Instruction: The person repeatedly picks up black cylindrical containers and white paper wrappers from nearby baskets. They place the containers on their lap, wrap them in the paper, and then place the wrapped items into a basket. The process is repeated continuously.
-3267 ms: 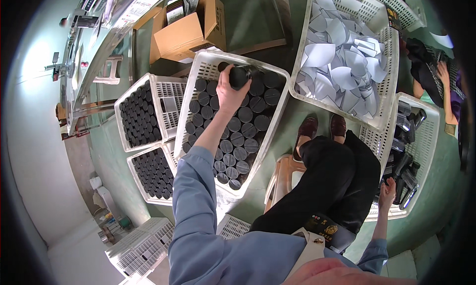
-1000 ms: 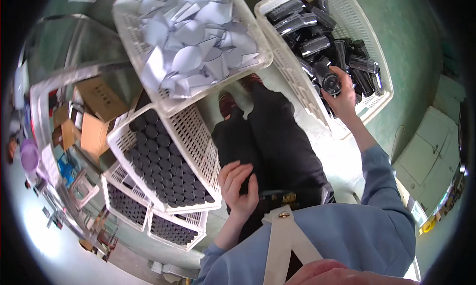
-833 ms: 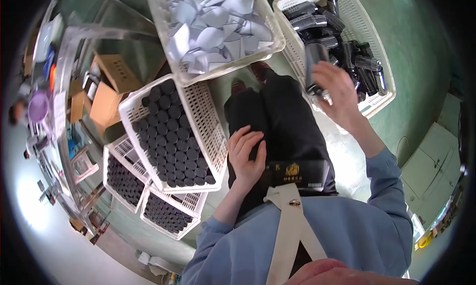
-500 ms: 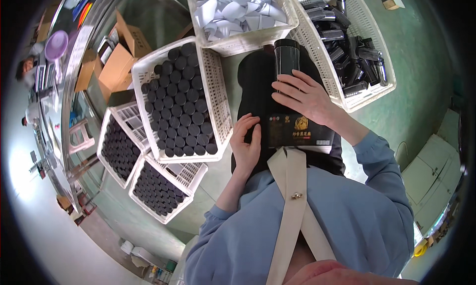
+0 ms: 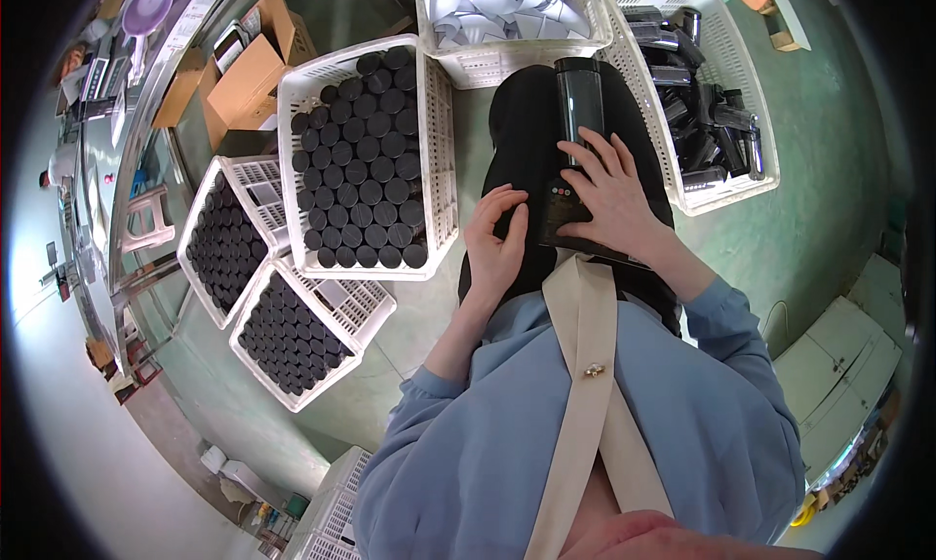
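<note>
A glossy black cylindrical canister [image 5: 582, 102] with a dark lid lies lengthwise on my black-clad lap. My right hand [image 5: 614, 204] rests across its near part, fingers spread and thumb apart, touching rather than gripping it. Below and left of those fingers shows a dark printed label [image 5: 560, 214] with small coloured dots; the hand covers much of it, and I cannot tell how far it wraps the canister. Just left of the label, my left hand [image 5: 495, 243] is loosely curled, thumb apart from the fingers, with nothing visible in it.
Ahead stands a white crate [image 5: 522, 58] of white curled sheets. To the right, another crate [image 5: 694, 204] holds jumbled black canisters. At left, a crate [image 5: 439, 160] holds upright dark-lidded canisters, with two similar crates beyond. An opened cardboard box [image 5: 244, 87] and a pink stool [image 5: 148, 219] are farther left.
My right hand has moved nearer and spread over the label, whose printed face is now mostly covered. The canister lies slightly tilted. My left hand stays at the label's left side.
</note>
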